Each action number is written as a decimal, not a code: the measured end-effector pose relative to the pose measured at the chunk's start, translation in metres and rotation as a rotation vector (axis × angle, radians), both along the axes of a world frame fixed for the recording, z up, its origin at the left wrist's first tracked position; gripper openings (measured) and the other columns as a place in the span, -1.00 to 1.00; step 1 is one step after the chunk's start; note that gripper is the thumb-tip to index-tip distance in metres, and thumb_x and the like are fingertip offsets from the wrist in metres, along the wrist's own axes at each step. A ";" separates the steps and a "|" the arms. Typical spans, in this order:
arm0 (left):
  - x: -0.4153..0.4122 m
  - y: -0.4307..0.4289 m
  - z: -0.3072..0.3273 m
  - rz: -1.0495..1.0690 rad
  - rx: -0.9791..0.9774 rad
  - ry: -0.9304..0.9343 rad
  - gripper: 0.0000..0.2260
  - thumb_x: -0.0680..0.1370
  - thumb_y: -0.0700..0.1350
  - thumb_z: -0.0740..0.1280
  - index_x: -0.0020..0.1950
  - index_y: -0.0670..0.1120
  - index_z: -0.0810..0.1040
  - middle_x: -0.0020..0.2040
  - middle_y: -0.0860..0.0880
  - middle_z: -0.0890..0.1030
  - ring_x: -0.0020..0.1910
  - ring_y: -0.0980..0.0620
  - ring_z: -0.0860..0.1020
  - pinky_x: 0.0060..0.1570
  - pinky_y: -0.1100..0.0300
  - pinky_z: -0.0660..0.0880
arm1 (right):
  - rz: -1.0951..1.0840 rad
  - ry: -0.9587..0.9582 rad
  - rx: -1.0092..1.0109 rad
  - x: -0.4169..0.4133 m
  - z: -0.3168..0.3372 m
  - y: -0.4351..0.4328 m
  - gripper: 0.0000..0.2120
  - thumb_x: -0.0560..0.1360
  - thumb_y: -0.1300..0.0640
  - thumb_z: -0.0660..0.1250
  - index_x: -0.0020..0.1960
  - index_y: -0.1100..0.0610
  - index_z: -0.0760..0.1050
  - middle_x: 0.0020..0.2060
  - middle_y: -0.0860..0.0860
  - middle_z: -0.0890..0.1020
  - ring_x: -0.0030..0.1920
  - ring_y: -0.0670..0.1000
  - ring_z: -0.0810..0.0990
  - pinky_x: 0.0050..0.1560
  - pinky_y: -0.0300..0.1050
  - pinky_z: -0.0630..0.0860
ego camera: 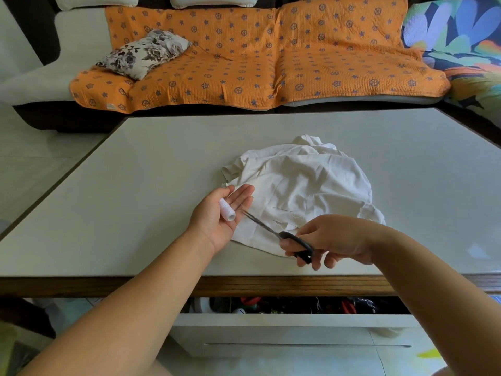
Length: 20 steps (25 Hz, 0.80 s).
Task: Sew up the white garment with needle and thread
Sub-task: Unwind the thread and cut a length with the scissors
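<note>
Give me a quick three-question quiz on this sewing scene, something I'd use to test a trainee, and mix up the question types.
1. True or false: the drawer under the table is closed.
2. The right hand grips the scissors by: A) the blades B) the black handles C) the tips.
3. Which hand has the white thread spool resting on its open palm?
Key: 1 false, the drawer stands open; 2 B; 3 the left hand.
</note>
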State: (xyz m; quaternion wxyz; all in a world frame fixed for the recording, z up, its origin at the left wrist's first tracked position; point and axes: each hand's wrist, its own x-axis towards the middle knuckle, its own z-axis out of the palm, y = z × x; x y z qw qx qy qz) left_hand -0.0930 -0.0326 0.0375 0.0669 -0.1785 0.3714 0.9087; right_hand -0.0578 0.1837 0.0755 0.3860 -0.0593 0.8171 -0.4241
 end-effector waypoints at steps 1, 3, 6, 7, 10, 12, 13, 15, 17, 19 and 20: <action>0.000 -0.001 0.000 0.000 0.004 -0.001 -0.93 0.63 -0.27 0.18 0.01 -0.22 0.45 0.00 -0.27 0.69 0.02 -0.13 0.69 0.04 0.07 0.62 | -0.014 0.025 0.023 -0.002 0.004 0.004 -0.57 0.37 -0.25 0.44 -0.11 0.14 0.66 -0.23 0.02 0.67 -0.29 -0.06 0.52 -0.30 -0.23 0.39; 0.001 -0.004 0.001 -0.002 0.016 0.000 -0.92 0.63 -0.28 0.18 0.00 -0.22 0.45 -0.03 -0.26 0.69 0.01 -0.13 0.70 0.01 0.07 0.64 | -0.105 0.163 0.120 -0.008 0.011 0.012 -0.56 0.38 -0.25 0.44 -0.16 0.15 0.65 -0.29 0.02 0.64 -0.31 -0.05 0.48 -0.31 -0.23 0.36; 0.003 -0.007 0.002 -0.014 0.016 0.007 -0.92 0.62 -0.28 0.18 -0.01 -0.22 0.46 0.01 -0.28 0.68 0.00 -0.14 0.70 -0.01 0.06 0.65 | -0.358 0.588 0.379 -0.025 0.001 0.025 -0.54 0.43 -0.21 0.43 -0.09 0.23 0.58 -0.30 0.00 0.55 -0.31 -0.02 0.45 -0.29 -0.19 0.33; 0.004 -0.006 0.003 -0.024 0.010 0.010 -0.92 0.63 -0.27 0.18 0.00 -0.22 0.45 0.04 -0.29 0.67 0.01 -0.15 0.69 -0.02 0.06 0.64 | -0.457 0.717 0.438 -0.029 -0.004 0.027 -0.59 0.45 -0.18 0.42 -0.04 0.18 0.53 -0.24 -0.02 0.55 -0.23 0.00 0.48 -0.24 -0.14 0.35; 0.008 -0.004 0.004 -0.076 0.006 0.018 -0.93 0.63 -0.27 0.18 0.02 -0.22 0.45 0.10 -0.31 0.65 0.03 -0.15 0.69 0.01 0.06 0.63 | -0.599 0.896 0.465 -0.040 -0.019 0.028 -0.70 0.48 -0.08 0.42 -0.02 0.09 0.40 -0.10 -0.01 0.51 -0.13 0.08 0.45 -0.16 -0.08 0.33; 0.010 -0.002 0.006 -0.116 0.007 0.019 -0.94 0.63 -0.26 0.19 0.04 -0.22 0.45 0.09 -0.32 0.65 0.04 -0.16 0.68 0.03 0.05 0.62 | -0.579 0.893 0.487 -0.046 -0.030 0.026 -0.75 0.50 -0.03 0.41 -0.01 0.13 0.46 0.01 0.06 0.48 -0.15 0.11 0.45 -0.16 -0.08 0.34; 0.012 -0.001 0.006 -0.137 0.005 0.020 -0.94 0.62 -0.26 0.20 0.05 -0.22 0.45 0.08 -0.31 0.66 0.04 -0.17 0.68 0.04 0.05 0.62 | -0.564 0.861 0.497 -0.048 -0.033 0.025 -0.76 0.50 -0.02 0.41 0.01 0.14 0.50 0.07 0.08 0.45 -0.16 0.11 0.46 -0.15 -0.09 0.36; 0.013 0.000 0.007 -0.174 -0.003 0.018 -0.94 0.62 -0.25 0.20 0.05 -0.22 0.45 0.06 -0.30 0.66 0.05 -0.17 0.68 0.04 0.05 0.62 | -0.496 0.763 0.529 -0.052 -0.035 0.024 -0.78 0.50 -0.01 0.41 0.02 0.13 0.56 0.11 0.09 0.43 -0.16 0.11 0.47 -0.14 -0.11 0.37; 0.014 0.001 0.007 -0.204 -0.012 0.014 -0.93 0.63 -0.25 0.20 0.06 -0.21 0.45 0.08 -0.30 0.66 0.07 -0.17 0.67 0.07 0.03 0.60 | -0.408 0.647 0.591 -0.053 -0.032 0.023 -0.80 0.50 0.01 0.40 0.02 0.13 0.60 0.10 0.11 0.46 -0.11 0.10 0.49 -0.11 -0.11 0.39; 0.015 0.001 0.008 -0.226 -0.018 0.015 -0.92 0.63 -0.25 0.20 0.09 -0.21 0.44 0.10 -0.30 0.65 0.09 -0.18 0.66 0.09 0.02 0.60 | -0.390 0.680 0.675 -0.052 -0.027 0.020 -0.82 0.53 0.08 0.33 0.03 0.16 0.62 0.12 0.13 0.48 -0.05 0.13 0.52 -0.07 -0.08 0.45; 0.015 0.001 0.008 -0.238 -0.018 0.015 -0.91 0.63 -0.25 0.19 0.11 -0.21 0.44 0.12 -0.30 0.65 0.10 -0.18 0.66 0.09 0.02 0.60 | -0.423 0.775 0.655 -0.050 -0.025 0.015 -0.82 0.56 0.14 0.27 0.04 0.16 0.62 0.13 0.13 0.49 -0.05 0.14 0.53 -0.06 -0.07 0.46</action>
